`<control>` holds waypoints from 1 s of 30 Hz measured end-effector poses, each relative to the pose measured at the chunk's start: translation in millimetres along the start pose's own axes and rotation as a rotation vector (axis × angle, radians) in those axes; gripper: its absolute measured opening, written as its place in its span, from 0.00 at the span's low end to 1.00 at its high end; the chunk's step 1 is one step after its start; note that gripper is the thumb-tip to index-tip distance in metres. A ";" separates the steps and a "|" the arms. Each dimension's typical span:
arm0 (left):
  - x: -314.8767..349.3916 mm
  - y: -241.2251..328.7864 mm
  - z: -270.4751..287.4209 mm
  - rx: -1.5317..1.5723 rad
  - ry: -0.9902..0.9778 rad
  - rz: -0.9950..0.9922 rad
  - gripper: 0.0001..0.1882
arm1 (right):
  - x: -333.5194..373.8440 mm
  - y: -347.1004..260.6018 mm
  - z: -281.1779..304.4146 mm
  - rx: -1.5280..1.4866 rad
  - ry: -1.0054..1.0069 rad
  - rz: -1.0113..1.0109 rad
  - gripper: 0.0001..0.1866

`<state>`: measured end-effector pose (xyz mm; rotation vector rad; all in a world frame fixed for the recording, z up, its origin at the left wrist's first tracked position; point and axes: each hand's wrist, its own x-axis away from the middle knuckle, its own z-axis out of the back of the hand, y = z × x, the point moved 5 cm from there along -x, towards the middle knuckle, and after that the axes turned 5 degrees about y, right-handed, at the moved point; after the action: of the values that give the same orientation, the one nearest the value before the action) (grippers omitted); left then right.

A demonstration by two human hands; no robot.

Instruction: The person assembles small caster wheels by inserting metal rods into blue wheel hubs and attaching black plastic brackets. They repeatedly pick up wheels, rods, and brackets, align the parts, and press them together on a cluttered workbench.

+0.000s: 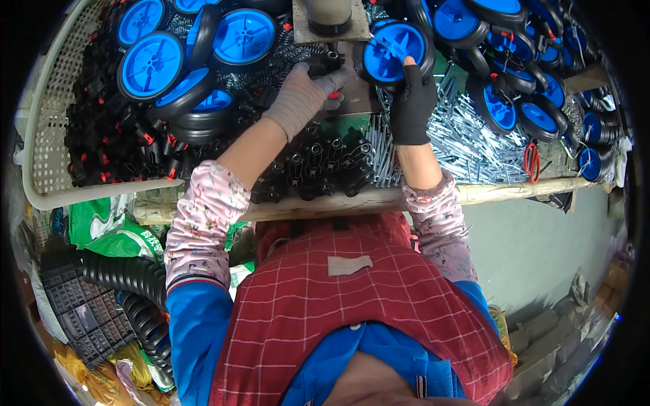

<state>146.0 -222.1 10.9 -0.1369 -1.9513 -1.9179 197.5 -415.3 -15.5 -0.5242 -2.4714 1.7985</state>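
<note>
My left hand [302, 96], in a pale knitted glove, is closed around a black plastic fitting [326, 62] with a red piece at its side, just below the press head [330, 15]. My fingers partly cover that fitting. My right hand [412, 108], in a dark fingertip-less glove, grips a blue wheel [387, 62] with a black tyre by its near rim. The thumb lies on the wheel's face. A thin metal rod seems to cross the hub, but its ends are hard to make out. The wheel stands just right of the press.
Loose metal pins [467, 139] lie heaped right of my right hand. Black fittings [318, 162] stand along the wooden bench edge [311, 206]. More blue wheels [150, 64] fill both sides. A perforated tray [51, 139] holds black-and-red parts; red-handled scissors [531, 162] lie right.
</note>
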 end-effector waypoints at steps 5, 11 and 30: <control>-9.3 4.0 -1.5 0.033 -0.031 0.041 0.28 | 8.5 -9.7 14.9 0.219 -0.008 0.046 0.22; -10.2 3.6 1.5 -0.043 -0.025 0.113 0.29 | 22.5 -12.9 -3.9 0.228 -0.082 0.083 0.26; -13.1 123.6 158.5 -1.663 0.708 -0.459 0.35 | -150.0 -78.6 -22.3 1.176 -0.774 0.733 0.12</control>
<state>166.8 -57.9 125.6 0.4996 0.3609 -2.7496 324.5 -460.0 89.5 -0.7042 -0.8510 3.7276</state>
